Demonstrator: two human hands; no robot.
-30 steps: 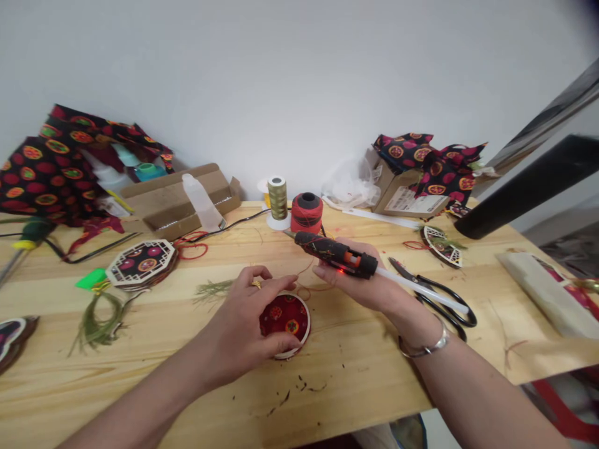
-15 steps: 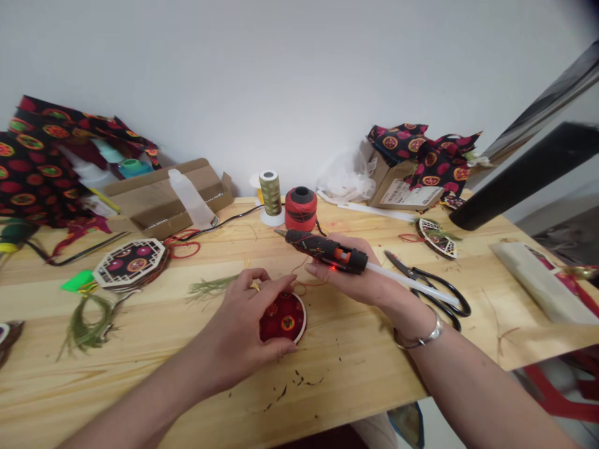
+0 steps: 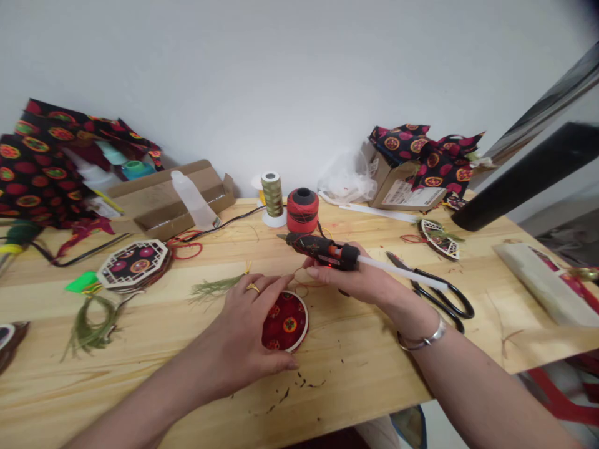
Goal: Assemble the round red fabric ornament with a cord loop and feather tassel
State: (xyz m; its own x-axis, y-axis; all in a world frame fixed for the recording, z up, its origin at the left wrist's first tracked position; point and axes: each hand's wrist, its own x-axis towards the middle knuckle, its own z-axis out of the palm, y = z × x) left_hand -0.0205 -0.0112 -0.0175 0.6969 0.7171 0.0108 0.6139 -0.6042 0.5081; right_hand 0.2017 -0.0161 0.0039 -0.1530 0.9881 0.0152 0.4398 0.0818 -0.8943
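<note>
A round disc covered in red patterned fabric with a pale rim (image 3: pixel 289 323) lies on the table under my left hand (image 3: pixel 248 324). The fingers curve along its far left edge and the thumb rests by its near edge, so its left side is hidden. My right hand (image 3: pixel 350 277) is closed around a black hot glue gun (image 3: pixel 322 251), held above the table with its nozzle toward the left. A white glue stick (image 3: pixel 402 272) sticks out of the gun's back. Thin reddish cord (image 3: pixel 302 288) loops between the disc and my right hand.
Black-handled scissors (image 3: pixel 442 296) lie beside my right wrist. Behind stand a red thread spool (image 3: pixel 302 212) and an olive thread cone (image 3: pixel 271 194). An octagonal ornament (image 3: pixel 133 265), green tassel threads (image 3: pixel 218 288) and an open cardboard box (image 3: pixel 163 199) are leftward. A black tube (image 3: pixel 519 181) leans at right.
My left fingers have drawn back from the disc's top toward its edge, uncovering more fabric. My right hand and the glue gun have dipped slightly. The view has shifted a little.
</note>
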